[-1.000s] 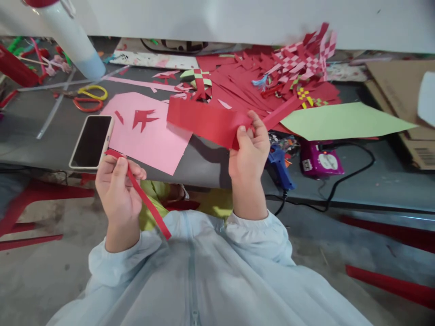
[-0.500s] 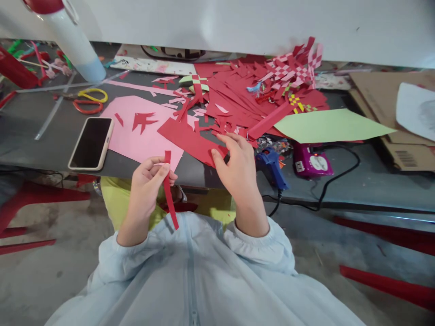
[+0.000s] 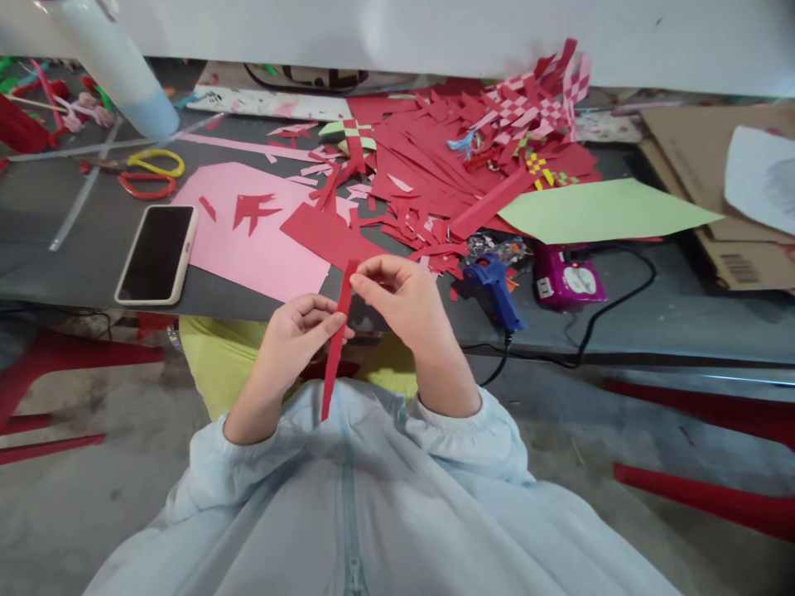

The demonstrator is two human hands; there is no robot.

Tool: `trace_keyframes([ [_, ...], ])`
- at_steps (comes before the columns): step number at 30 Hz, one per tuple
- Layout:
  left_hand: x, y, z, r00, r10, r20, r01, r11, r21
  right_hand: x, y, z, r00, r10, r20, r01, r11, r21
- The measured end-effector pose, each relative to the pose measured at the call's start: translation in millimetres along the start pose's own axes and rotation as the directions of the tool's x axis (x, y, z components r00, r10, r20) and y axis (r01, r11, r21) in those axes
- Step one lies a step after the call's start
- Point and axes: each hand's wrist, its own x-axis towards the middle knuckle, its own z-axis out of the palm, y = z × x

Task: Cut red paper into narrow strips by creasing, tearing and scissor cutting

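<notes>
A narrow red paper strip (image 3: 334, 364) hangs in front of my jacket, just off the table's front edge. My left hand (image 3: 298, 335) pinches it near the middle between thumb and fingers. Higher up, my right hand (image 3: 397, 298) grips the strip's upper end with thumb and index finger. Beyond my hands a wide red paper piece (image 3: 323, 236) lies partly over a pink paper sheet (image 3: 248, 257). On the pink sheet rest a red fork-shaped cutout (image 3: 253, 212) and a small red scrap (image 3: 207, 208).
A phone (image 3: 156, 255), scissors (image 3: 152, 174) and a tall bottle (image 3: 124, 74) are on the left. Red and pink strips (image 3: 422, 174) pile up behind. To the right lie a blue glue gun (image 3: 497, 290), a purple box (image 3: 568, 280) with a cord, green paper (image 3: 602, 213) and cardboard (image 3: 689, 178).
My right hand has left the wide red paper and moved left to the strip's upper end. My left hand has shifted right with the strip, which now leans the other way.
</notes>
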Motion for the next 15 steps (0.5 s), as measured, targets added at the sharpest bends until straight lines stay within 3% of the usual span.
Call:
trace_keyframes([
  [4, -2, -1, -2.8, 0.996, -0.039, 0.086, 0.036, 0.999, 0.038, 12, 4, -13, 0.98, -0.039, -0.196, 0.041, 0.999, 0.008],
  [8, -5, -4, -8.3, 0.988, -0.088, 0.123, 0.075, 0.991, 0.108, 25, 9, -32, 0.928, -0.123, -0.351, 0.12, 0.992, -0.031],
  [11, -5, -6, -10.1, 0.986, -0.108, 0.129, 0.094, 0.989, 0.111, 22, 8, -38, 0.862, -0.234, -0.45, 0.177, 0.97, -0.165],
  [13, -4, -8, -8.6, 0.988, -0.119, 0.095, 0.113, 0.992, 0.061, 13, 4, -35, 0.851, -0.33, -0.407, 0.22, 0.93, -0.295],
  [15, -1, -9, -5.6, 0.992, -0.118, 0.042, 0.119, 0.993, -0.014, 0, -1, -27, 0.872, -0.428, -0.237, 0.303, 0.854, -0.423],
])
